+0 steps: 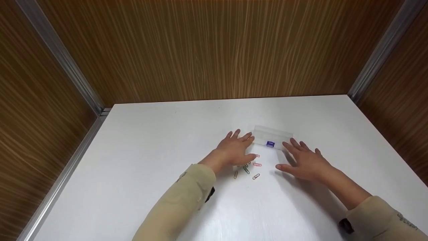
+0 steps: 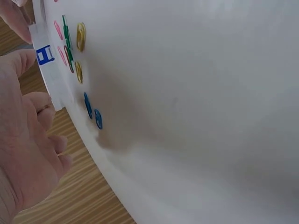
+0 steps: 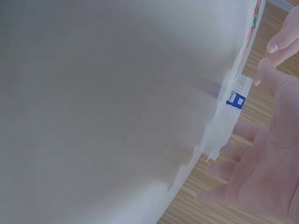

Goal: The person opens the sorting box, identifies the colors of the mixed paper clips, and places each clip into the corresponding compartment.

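Note:
A clear plastic box (image 1: 264, 134) with a blue latch (image 1: 270, 144) lies on the white table, between my two hands. My left hand (image 1: 234, 150) has its fingers spread, the fingertips close to the box's left end. At the other end is my right hand (image 1: 306, 163), also spread, with fingertips beside the box's right corner. Whether either hand touches the box is hard to tell. Several paper clips lie loose below the left hand: pink (image 1: 257, 164), green (image 1: 246, 170), gold (image 1: 235, 174) and red (image 1: 256, 176). Blue paper clips (image 2: 88, 105) show in the left wrist view.
The white table (image 1: 140, 150) ends against a wood-grain panel (image 1: 214, 50) at the back. More wood-grain panels stand at both sides, with metal posts (image 1: 63, 57) in the corners.

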Demonstrator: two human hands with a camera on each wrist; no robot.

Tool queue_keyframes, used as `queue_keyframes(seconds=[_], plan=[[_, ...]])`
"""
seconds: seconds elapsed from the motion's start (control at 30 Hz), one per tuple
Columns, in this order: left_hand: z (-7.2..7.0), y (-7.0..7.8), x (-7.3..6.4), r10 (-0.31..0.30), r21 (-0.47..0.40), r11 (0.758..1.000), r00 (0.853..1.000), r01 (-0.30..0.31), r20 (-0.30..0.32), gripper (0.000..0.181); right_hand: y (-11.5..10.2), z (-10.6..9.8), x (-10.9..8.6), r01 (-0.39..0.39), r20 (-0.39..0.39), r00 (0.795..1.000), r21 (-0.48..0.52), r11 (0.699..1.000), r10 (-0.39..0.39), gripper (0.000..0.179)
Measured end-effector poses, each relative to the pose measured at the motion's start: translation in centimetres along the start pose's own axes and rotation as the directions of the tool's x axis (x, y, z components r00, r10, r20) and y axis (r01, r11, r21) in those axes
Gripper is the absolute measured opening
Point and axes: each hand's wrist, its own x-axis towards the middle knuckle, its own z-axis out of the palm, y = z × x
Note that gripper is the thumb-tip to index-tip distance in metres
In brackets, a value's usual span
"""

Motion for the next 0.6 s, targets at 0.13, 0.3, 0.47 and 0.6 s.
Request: queue_keyframes(seconds=[0.13,0.3,0.47,0.6], plan=[[-0.1,-0.9,-0.5,-0.002,-0.028,1.000,1.000,0.002,0.005,0.076,-0.6,-0.2,0.6,0.026,0.005,1.000,-0.006,1.000,-0.026,0.103],[-0.3,-2.2,-1.2,0.006,-0.058,0.998,1.000,-0.005,0.007,0.073,-1.4,-0.1,1.6,0.055,0.022,0.998,0.006,0.998,-0.055,0.098],[-0.3,-3.7,-2.3,0.012,-0.064,0.998,1.000,-0.012,0.001,0.072,-2.1,0.1,2.7,0.100,0.034,0.994,0.009,0.995,-0.101,0.087],[-0.3,-4.8,-3.4,0.018,-0.074,0.997,1.000,-0.019,-0.019,0.071,-2.8,0.3,3.6,0.128,0.044,0.991,0.021,0.991,-0.129,0.080]])
